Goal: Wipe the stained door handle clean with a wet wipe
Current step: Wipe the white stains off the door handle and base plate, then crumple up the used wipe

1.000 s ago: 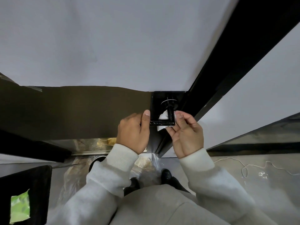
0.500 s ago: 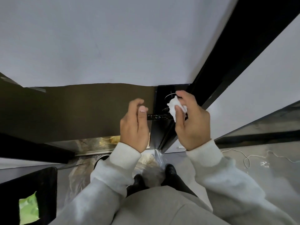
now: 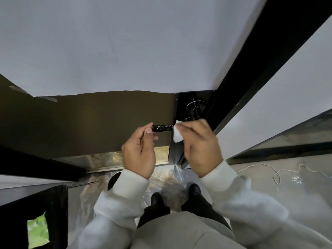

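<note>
Soft, even light; white wall bright, door (image 3: 86, 121) dim. Straight edges bow at the frame's edges; sleeves slightly blurred.

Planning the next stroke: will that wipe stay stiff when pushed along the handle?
Probably not: the wipe looks thin and bunched in the right hand, so it should fold. Being wet, it may cling to the handle.

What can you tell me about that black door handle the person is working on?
The door handle is a glossy black lever, seemingly metal, lying level and flecked with whitish stains. Its stem runs back to a round rose with a silvery ring on the black door edge. The left hand pinches its free end; the right hand presses a white wet wipe around its inner end.
</note>
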`<state>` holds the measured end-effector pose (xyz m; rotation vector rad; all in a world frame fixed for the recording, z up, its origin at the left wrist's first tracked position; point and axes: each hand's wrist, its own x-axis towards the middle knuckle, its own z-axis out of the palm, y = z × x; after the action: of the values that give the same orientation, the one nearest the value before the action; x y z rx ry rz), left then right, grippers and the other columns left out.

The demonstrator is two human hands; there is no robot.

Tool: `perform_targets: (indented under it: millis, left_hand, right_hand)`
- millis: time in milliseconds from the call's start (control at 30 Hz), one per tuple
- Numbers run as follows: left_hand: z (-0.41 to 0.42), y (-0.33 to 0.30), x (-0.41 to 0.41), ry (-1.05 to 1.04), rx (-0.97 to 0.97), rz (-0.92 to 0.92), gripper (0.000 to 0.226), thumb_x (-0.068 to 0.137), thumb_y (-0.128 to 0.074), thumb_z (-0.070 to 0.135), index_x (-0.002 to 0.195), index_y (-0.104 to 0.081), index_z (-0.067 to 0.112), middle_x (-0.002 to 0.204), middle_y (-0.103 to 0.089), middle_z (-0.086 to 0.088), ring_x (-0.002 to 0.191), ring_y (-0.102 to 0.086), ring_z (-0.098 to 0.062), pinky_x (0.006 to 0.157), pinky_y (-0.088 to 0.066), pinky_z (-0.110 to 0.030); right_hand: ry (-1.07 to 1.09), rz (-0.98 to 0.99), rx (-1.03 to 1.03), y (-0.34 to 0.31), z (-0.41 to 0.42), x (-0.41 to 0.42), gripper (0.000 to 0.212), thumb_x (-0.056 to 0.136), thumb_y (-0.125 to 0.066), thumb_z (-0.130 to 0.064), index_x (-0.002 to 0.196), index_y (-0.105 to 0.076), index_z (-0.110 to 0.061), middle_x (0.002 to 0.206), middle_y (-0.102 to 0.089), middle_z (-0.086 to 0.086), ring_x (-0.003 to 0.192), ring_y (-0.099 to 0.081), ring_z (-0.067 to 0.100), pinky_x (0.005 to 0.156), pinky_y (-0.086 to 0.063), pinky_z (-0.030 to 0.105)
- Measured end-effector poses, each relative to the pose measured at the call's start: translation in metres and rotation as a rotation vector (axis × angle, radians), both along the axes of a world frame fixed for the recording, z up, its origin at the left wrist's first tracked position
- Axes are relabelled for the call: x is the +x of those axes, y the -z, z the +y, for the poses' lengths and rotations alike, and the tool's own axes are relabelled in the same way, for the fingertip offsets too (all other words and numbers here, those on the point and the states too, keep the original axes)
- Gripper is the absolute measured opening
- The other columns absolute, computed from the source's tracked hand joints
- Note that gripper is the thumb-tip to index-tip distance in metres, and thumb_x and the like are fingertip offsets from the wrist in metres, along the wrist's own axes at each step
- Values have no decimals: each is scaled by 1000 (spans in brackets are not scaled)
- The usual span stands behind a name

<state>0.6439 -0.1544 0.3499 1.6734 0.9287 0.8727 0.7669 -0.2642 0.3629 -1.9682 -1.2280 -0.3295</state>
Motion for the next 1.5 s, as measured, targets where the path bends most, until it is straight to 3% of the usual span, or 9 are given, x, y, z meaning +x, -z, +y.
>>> perform_targets:
  millis: [133,233,333,633,800,933,1133,1333,1500]
  left_hand:
    - [-6,-5,3,-42,26,30,32,97,-51,36,116,-73,22,78,-72,8,74,-70,-17,73,-60,-39]
    - [-14,-10,10,-135,150,84,28,94,-57,29,112,-75,18,83,-73,7,73,-68,-10,73,-56,-21]
    - [-19,-17,18,-229,281,192,21,95,-64,26,105,-77,13,90,-73,5,73,-64,-5,72,-44,-1]
    - [-17,-17,23,-358,144,229,17,91,-68,37,83,-75,25,70,-69,15,70,-68,-11,82,-57,-43]
    - [-23,-11,25,-464,-78,25,42,102,-51,43,80,-76,18,71,-73,-6,69,-68,-24,71,-59,-38]
    - [-31,-15,26,-519,-357,-263,45,104,-36,42,96,-68,12,92,-72,-19,81,-67,-23,72,-55,-35]
    - [-37,-6,3,-605,-218,-21,18,98,-54,19,108,-69,21,99,-71,5,90,-65,-11,82,-50,-29]
    - [-29,-22,-4,-396,66,184,30,90,-63,7,115,-73,21,109,-72,9,95,-67,-6,86,-52,-20]
    - [-13,-33,0,-181,327,341,29,88,-69,15,116,-74,21,112,-73,3,95,-63,-8,84,-48,-21]
  right_hand:
    - [-24,-1,21,-7,-10,18,19,85,-63,8,96,-77,3,92,-72,16,81,-65,37,72,-56,39]
    - [81,-24,-15,-11,-22,54,27,88,-55,-5,102,-77,1,94,-74,16,81,-67,40,70,-59,43]
    - [-47,-46,-34,-7,-23,53,23,83,-68,6,104,-77,1,98,-75,15,83,-68,37,73,-58,40]
    - [-216,-136,-194,-12,-2,71,29,66,-77,11,92,-76,-1,80,-70,11,73,-59,35,64,-55,32]
    - [-499,-53,3,-6,-2,50,16,90,-64,4,99,-77,2,89,-73,13,75,-60,32,71,-54,36]
    - [-675,-135,-202,-15,53,16,14,80,-70,2,89,-76,-6,79,-67,9,79,-57,30,66,-52,37]
    - [-565,-193,-667,-43,99,2,17,90,-57,-6,99,-71,-10,97,-65,13,99,-62,34,69,-41,32]
    - [-541,156,-148,-29,68,22,9,88,-64,-11,89,-73,-12,85,-71,5,81,-60,24,70,-49,36]
    - [-481,144,-306,-32,75,21,10,89,-62,-14,89,-72,-14,84,-67,6,77,-60,23,71,-52,39]
